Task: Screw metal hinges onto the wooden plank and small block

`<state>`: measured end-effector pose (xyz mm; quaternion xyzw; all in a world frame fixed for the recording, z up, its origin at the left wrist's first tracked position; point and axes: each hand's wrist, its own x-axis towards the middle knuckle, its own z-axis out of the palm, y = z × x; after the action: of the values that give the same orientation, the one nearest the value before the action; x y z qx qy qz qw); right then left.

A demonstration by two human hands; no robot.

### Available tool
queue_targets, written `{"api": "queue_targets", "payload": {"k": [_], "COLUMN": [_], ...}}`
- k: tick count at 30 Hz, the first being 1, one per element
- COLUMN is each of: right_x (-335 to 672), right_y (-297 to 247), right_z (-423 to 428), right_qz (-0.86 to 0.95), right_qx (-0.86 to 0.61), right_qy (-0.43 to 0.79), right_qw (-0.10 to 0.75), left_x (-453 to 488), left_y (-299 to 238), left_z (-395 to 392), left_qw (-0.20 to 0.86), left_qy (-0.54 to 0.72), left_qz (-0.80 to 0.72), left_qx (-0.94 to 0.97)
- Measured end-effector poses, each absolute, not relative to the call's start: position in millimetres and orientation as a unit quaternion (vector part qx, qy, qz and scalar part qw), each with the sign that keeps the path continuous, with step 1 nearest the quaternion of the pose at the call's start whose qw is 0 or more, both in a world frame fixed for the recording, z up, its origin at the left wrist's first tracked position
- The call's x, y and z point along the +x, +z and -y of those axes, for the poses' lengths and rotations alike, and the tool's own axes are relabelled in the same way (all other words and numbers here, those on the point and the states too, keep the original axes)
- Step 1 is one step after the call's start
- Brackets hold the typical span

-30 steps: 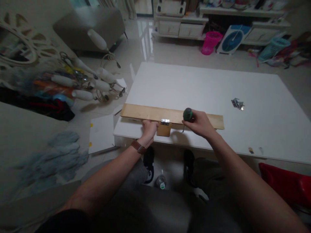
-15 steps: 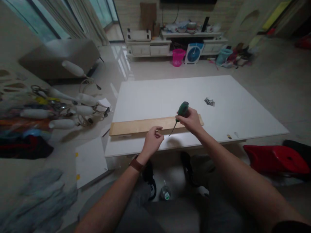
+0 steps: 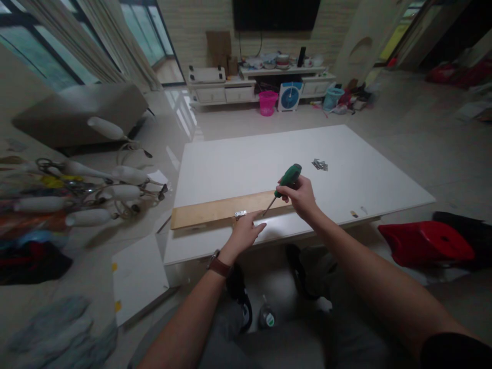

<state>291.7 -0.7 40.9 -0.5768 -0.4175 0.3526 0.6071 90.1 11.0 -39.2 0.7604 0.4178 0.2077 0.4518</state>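
Note:
A long pale wooden board [image 3: 203,211] lies along the near side of a white tabletop panel [image 3: 238,159]. A small metal bracket [image 3: 240,213] sits at the board's near edge, just above my left hand [image 3: 246,231]. That hand rests against the edge with thumb and forefinger stretched apart; its other fingers are partly hidden. My right hand [image 3: 302,195] grips a green-handled screwdriver [image 3: 290,176]. The shaft slants down to the left, its tip close to my left forefinger. Whether the tip touches anything I cannot tell.
Several metal brackets [image 3: 320,164] lie piled toward the panel's right. Small pieces [image 3: 354,214] rest near its front right edge. A red stool [image 3: 426,245] is at the right, a white board [image 3: 140,279] on the left, and a bottle [image 3: 267,316] below by my feet.
My left hand's thumb and forefinger have spread, and the metal bracket now shows above it. The screwdriver tip has come nearer to that hand. The camera view has tilted upward.

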Motion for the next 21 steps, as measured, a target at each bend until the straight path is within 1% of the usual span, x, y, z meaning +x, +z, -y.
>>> {"api": "queue_targets", "payload": {"k": [7, 14, 21], "right_x": [288.4, 288.0, 292.0], "right_y": [40.5, 43.8, 43.5], "right_z": [1.8, 3.8, 5.1], "right_qz": [0.425, 0.425, 0.424], "right_qx": [-0.574, -0.568, -0.570], "right_qy": [0.353, 0.356, 0.357], "right_qw": [0.605, 0.608, 0.607], "left_x": [92.5, 93.4, 93.6], "left_y": [-39.9, -41.0, -41.7], "left_z": [-12.5, -14.0, -14.9], "left_qw": [0.488, 0.508, 0.499], "left_qy": [0.164, 0.171, 0.181], "left_qz": [-0.413, -0.393, -0.383], "left_qx": [0.751, 0.747, 0.756]}}
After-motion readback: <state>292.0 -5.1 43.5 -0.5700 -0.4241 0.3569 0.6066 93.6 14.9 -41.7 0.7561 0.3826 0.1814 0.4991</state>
